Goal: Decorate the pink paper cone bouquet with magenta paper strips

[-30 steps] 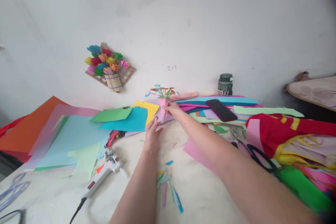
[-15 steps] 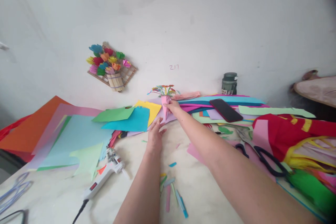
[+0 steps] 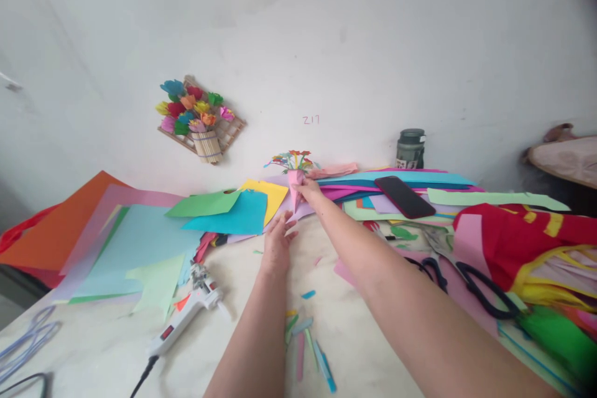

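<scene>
A small pink paper cone (image 3: 294, 185) filled with tiny paper flowers (image 3: 290, 160) stands at the far edge of the table by the wall. My right hand (image 3: 310, 190) reaches out and pinches the cone's side. My left hand (image 3: 278, 239) lies just below it with fingers stretched out, resting on the table and touching a lilac sheet (image 3: 298, 210) under the cone. It holds nothing.
Coloured paper sheets (image 3: 140, 233) cover the left, a stack with a dark phone (image 3: 403, 196) the back right. A white glue gun (image 3: 184, 318), black scissors (image 3: 471, 286), paper strips (image 3: 305, 339), a dark jar (image 3: 410, 148), a flower decoration (image 3: 198, 117) on the wall.
Both hands stay almost where they were. The view has shifted slightly, and my left hand has edged a little closer to the cone.
</scene>
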Tool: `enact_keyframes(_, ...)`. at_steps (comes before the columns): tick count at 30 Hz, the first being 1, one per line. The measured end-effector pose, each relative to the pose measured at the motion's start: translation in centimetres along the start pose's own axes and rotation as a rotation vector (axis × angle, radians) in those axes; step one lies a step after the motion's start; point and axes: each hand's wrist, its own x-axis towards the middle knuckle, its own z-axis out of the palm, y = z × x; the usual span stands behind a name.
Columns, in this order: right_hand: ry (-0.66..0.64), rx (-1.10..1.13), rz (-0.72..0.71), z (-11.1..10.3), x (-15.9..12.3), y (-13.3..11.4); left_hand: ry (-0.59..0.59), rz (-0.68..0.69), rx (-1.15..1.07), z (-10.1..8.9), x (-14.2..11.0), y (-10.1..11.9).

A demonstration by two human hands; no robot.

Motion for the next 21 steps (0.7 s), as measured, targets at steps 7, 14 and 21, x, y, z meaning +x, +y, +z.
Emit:
enact_keyframes(7,-0.021,-0.01,0.036,-0.12,-0.66,-0.21,0.003,-0.007,-0.005,0.2,-0.13,0.15)
enact_keyframes(14,-0.018,-0.021,0.071,0.11,-0.51,-0.05,-0.005,-0.01,-0.005,0.12,0.0,0.04)
enact_keyframes(21,-0.018,-0.047,0.076,0.64,-0.03,0.58,-0.02,-0.006,0.003,0.05,0.01,0.07)
